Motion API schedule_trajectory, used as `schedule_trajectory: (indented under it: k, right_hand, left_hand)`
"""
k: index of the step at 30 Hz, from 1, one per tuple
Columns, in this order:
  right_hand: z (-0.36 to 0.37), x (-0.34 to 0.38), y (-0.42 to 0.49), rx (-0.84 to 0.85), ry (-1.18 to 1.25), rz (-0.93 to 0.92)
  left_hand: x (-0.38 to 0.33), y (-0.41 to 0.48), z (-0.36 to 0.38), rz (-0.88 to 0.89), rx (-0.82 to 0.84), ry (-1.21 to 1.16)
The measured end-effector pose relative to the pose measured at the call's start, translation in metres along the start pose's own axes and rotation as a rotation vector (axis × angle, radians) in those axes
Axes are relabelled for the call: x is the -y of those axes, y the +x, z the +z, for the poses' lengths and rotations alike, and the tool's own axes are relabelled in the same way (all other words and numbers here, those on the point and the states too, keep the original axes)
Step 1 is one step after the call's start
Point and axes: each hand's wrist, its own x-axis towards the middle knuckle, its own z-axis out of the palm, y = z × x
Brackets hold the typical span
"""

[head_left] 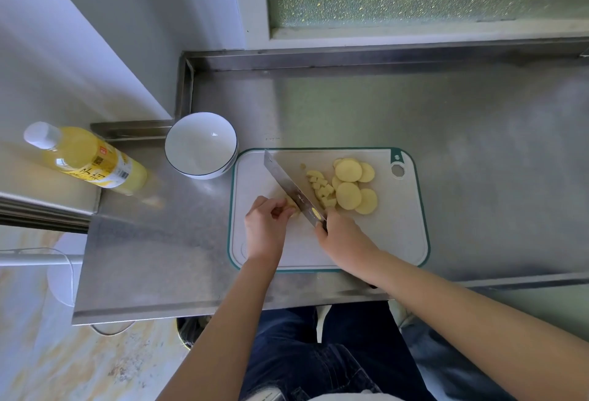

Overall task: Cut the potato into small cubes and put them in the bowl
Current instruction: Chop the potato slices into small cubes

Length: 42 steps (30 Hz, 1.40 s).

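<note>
On the white cutting board [392, 235] lie several round potato slices [349, 195] at the right and a small heap of potato cubes [322, 187] beside them. My left hand [266, 227] pinches a potato piece [291, 206] with curled fingers on the board's left half. My right hand [342, 236] grips the handle of a cleaver [291, 188], whose blade runs up and to the left, right next to the held piece. The white bowl [201, 145] stands off the board's upper left corner, with nothing inside it.
A yellow bottle [86, 158] with a white cap stands left of the bowl. The steel counter [478, 133] stretches right of the board to a raised rear rim and window. Its front edge runs just below the board, above my legs.
</note>
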Motion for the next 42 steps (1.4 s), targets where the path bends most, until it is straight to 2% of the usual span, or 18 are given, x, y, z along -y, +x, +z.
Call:
schedule_trajectory:
  k: [5, 13, 42]
  right_hand:
    - [-0.004, 0.000, 0.001, -0.004, 0.021, -0.020]
    - [-0.010, 0.002, -0.015, -0.023, 0.058, -0.069]
    - [-0.007, 0.017, -0.013, 0.077, -0.081, 0.027]
  left_hand:
    - [0.004, -0.003, -0.003, 0.038, 0.011, -0.014]
    - [0.003, -0.010, -0.001, -0.009, -0.059, -0.056]
    - [0.011, -0.010, 0.006, 0.060, -0.134, -0.029]
